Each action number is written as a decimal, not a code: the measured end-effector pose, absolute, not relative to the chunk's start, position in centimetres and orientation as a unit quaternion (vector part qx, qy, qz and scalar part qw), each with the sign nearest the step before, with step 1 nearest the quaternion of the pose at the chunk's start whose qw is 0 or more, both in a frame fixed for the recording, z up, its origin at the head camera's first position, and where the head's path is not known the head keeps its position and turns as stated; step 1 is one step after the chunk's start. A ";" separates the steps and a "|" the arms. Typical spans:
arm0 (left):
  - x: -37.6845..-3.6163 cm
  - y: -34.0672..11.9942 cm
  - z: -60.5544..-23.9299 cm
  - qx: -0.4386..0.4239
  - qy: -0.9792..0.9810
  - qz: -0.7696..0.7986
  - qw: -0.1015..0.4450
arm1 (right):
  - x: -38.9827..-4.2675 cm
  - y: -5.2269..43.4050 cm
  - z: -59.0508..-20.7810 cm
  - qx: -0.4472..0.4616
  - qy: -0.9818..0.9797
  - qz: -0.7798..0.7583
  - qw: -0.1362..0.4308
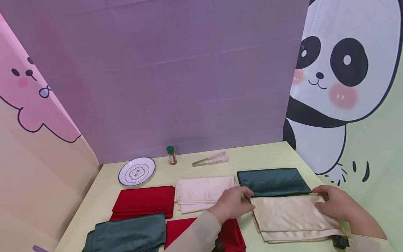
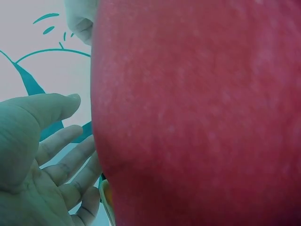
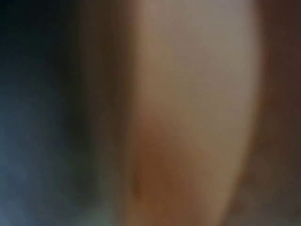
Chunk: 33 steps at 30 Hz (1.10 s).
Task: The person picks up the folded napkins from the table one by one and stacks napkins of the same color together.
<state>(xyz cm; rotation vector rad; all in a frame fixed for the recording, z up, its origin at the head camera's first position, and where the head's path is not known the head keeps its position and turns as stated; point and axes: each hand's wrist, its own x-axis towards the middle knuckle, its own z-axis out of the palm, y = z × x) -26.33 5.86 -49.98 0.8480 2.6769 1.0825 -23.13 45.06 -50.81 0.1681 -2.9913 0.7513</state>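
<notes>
A folded beige satin cloth [image 1: 289, 217] lies at the right front of the table, beside a folded dark green cloth [image 1: 274, 182] just beyond it. My left hand [image 1: 233, 203] is at the beige cloth's left far corner, thumb and forefinger apart. The left wrist view shows its fingers [image 2: 70, 160] spread and loosely bent, beside a large blurred red surface [image 2: 197, 113]. At the right far corner my right hand [image 1: 338, 204] has its thumb over the cloth and its forefinger at the far edge. The right wrist view is too blurred to show its grasp.
A folded pale pink cloth [image 1: 206, 190], a red one [image 1: 145, 201], another dark green one [image 1: 129, 232] and a second red one [image 1: 234, 232] lie to the left. Farther back are a plate [image 1: 136, 171], a green-capped spice jar [image 1: 171, 155] and tongs [image 1: 211, 160].
</notes>
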 end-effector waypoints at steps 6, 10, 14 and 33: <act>-26.3 6.0 -50.2 0.291 0.893 0.338 0.062 | -22.9 45.0 -50.7 0.032 -0.965 0.262 -0.006; -26.4 6.1 -50.3 0.292 0.895 0.331 0.060 | -22.5 44.8 -50.3 0.044 -0.962 0.268 -0.003; -26.5 6.1 -50.4 0.292 0.897 0.327 0.060 | -21.9 44.8 -50.1 0.066 -0.961 0.267 0.025; -26.7 5.9 -50.7 0.269 0.896 0.344 0.084 | -21.7 44.9 -50.9 0.058 -0.930 0.349 0.099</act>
